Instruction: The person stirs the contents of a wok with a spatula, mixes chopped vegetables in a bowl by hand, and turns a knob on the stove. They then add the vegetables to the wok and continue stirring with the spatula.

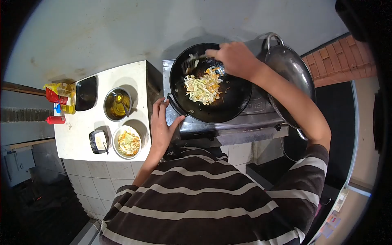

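A black wok [234, 107] sits on the stove with a heap of shredded cabbage and carrot [203, 86] in it. My right hand [236, 59] reaches over the far rim, its fingers closed round the handle of a slotted spatula [189, 64], whose blade is blurred at the wok's left side. At the wok's left, my left hand [162, 124] spans the loop handle [174, 107], fingertips at one end and thumb at the other.
A large metal lid [289, 67] leans right of the wok. On the white counter [77, 122] at left stand a pot of oil with a ladle [117, 104], a bowl of shredded vegetables [127, 141], a small black dish [99, 141], a black tray [86, 93] and several bottles [56, 119].
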Demonstrator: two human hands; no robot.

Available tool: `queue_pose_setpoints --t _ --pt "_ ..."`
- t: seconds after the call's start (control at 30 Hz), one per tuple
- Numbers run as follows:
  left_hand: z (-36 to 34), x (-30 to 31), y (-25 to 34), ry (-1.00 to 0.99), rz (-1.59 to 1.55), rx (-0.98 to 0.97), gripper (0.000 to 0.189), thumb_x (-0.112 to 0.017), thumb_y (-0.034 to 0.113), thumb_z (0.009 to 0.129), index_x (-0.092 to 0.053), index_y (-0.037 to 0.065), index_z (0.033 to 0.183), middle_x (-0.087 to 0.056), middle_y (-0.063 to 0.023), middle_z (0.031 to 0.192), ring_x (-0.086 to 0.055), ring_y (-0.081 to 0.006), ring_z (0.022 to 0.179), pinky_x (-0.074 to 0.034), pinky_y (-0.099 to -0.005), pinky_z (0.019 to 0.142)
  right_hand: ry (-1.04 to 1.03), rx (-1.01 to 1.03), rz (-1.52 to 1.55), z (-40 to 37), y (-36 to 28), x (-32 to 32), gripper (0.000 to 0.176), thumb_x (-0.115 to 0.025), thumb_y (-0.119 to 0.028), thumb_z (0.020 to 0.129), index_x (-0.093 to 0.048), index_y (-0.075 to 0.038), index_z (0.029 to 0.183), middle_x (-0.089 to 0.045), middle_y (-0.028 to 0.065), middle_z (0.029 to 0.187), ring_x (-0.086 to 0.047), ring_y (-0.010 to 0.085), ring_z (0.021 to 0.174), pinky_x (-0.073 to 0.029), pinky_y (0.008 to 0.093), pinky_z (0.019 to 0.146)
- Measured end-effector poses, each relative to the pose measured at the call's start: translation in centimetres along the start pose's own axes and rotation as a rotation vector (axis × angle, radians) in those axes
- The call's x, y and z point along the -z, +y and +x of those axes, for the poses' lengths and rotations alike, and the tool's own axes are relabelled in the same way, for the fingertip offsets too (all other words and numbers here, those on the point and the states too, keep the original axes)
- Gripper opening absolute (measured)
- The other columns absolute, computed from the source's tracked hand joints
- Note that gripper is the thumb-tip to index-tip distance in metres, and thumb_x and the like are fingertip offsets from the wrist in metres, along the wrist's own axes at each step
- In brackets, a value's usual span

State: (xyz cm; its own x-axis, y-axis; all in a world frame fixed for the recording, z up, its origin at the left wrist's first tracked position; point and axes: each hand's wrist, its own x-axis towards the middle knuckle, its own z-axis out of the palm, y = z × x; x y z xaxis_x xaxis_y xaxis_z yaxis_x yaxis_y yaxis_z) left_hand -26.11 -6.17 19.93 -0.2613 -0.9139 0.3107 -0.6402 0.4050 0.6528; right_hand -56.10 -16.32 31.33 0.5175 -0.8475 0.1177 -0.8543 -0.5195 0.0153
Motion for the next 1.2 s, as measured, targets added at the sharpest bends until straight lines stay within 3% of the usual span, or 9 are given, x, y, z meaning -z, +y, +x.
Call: queue_pose_setpoints --t 0.2,0.4,0.47,0.53,0.77,0.83,0.93,1.07,1.2 --pt "0.0 0.2 -0.1 -0.053 -0.015 0.051 0.068 -0.083 0.025 0.077 -0.051 -0.004 0.128 -0.047 -0.0173 0.134 -0.056 -0.0349 0.121 -0.046 -0.0420 0.100 -0.284 0.144 -0.115 -2.3 -2.0 1.6 0.035 -0.067 -0.008 0.078 -0.069 -0.018 0.111 -0.067 0.0153 0.087 -0.069 0.0328 0.082 -0.053 0.0434 0.072" --pt "0.1 0.3 0.1 -0.024 0.007 0.007 0.067 -0.084 0.026 0.074 -0.053 -0.004 0.125 -0.048 -0.0176 0.134 -0.056 -0.0397 0.114 -0.048 -0.0455 0.091 -0.058 0.133 -0.111 -0.9 -1.7 2.6 0.033 -0.065 -0.006 0.079 -0.068 -0.018 0.109 -0.066 0.0128 0.085 -0.068 0.0308 0.082 -0.052 0.0431 0.068" --pt "0.1 0.3 0.0 -0.031 0.016 0.001 0.067 -0.084 0.025 0.074 -0.052 -0.004 0.126 -0.048 -0.0177 0.134 -0.056 -0.0396 0.114 -0.048 -0.0457 0.091 -0.102 0.233 -0.119 -0.6 -2.2 1.2 0.059 -0.069 -0.002 0.071 -0.062 -0.021 0.126 -0.062 0.0104 0.086 -0.066 0.0305 0.074 -0.051 0.0421 0.064" --pt "0.1 0.2 0.0 -0.028 -0.034 0.031 0.069 -0.084 0.024 0.074 -0.051 -0.005 0.127 -0.048 -0.0178 0.133 -0.056 -0.0394 0.115 -0.048 -0.0460 0.092 -0.102 0.267 -0.138 -2.2 -2.7 -0.5 0.056 -0.068 -0.004 0.072 -0.062 -0.021 0.125 -0.062 0.0099 0.087 -0.066 0.0297 0.072 -0.051 0.0432 0.064" --pt "0.1 0.2 0.0 -0.071 -0.039 0.066 0.070 -0.084 0.022 0.076 -0.049 -0.004 0.130 -0.046 -0.0176 0.134 -0.056 -0.0339 0.122 -0.046 -0.0419 0.101 -0.147 -0.008 -0.048 -6.0 0.4 3.8 0.047 -0.065 -0.008 0.080 -0.064 -0.018 0.126 -0.063 0.0163 0.078 -0.064 0.0338 0.075 -0.050 0.0458 0.069" --pt "0.0 0.0 -0.1 -0.017 -0.030 0.015 0.068 -0.084 0.025 0.075 -0.052 -0.004 0.127 -0.048 -0.0175 0.133 -0.056 -0.0400 0.115 -0.048 -0.0458 0.092 -0.125 -0.321 0.071 -5.9 0.7 4.9 0.031 -0.062 -0.008 0.083 -0.068 -0.007 0.114 -0.066 0.0218 0.087 -0.065 0.0414 0.084 -0.052 0.0500 0.078" --pt "0.1 0.1 0.2 -0.016 -0.036 0.025 0.068 -0.083 0.026 0.075 -0.052 -0.004 0.126 -0.048 -0.0177 0.132 -0.056 -0.0402 0.115 -0.048 -0.0455 0.093 -0.217 -0.465 0.371 -6.7 -0.3 5.4 0.025 -0.059 -0.007 0.085 -0.071 -0.002 0.106 -0.067 0.0264 0.092 -0.065 0.0435 0.090 -0.051 0.0501 0.086" --pt "0.1 0.1 0.3 -0.021 -0.004 0.015 0.067 -0.084 0.026 0.075 -0.052 -0.005 0.126 -0.049 -0.0179 0.131 -0.055 -0.0400 0.115 -0.047 -0.0451 0.094 -0.270 -0.482 0.496 -7.7 -2.1 4.3 0.022 -0.058 -0.007 0.085 -0.073 0.001 0.099 -0.068 0.0287 0.092 -0.065 0.0431 0.093 -0.051 0.0479 0.090" --pt "0.1 -0.2 0.3 -0.023 -0.046 0.021 0.066 -0.084 0.025 0.075 -0.052 -0.005 0.124 -0.050 -0.0177 0.127 -0.055 -0.0395 0.114 -0.047 -0.0445 0.094 -0.269 -0.372 0.454 -7.6 -3.4 0.7 0.023 -0.059 -0.008 0.086 -0.071 0.000 0.104 -0.068 0.0252 0.090 -0.067 0.0423 0.089 -0.054 0.0485 0.083"
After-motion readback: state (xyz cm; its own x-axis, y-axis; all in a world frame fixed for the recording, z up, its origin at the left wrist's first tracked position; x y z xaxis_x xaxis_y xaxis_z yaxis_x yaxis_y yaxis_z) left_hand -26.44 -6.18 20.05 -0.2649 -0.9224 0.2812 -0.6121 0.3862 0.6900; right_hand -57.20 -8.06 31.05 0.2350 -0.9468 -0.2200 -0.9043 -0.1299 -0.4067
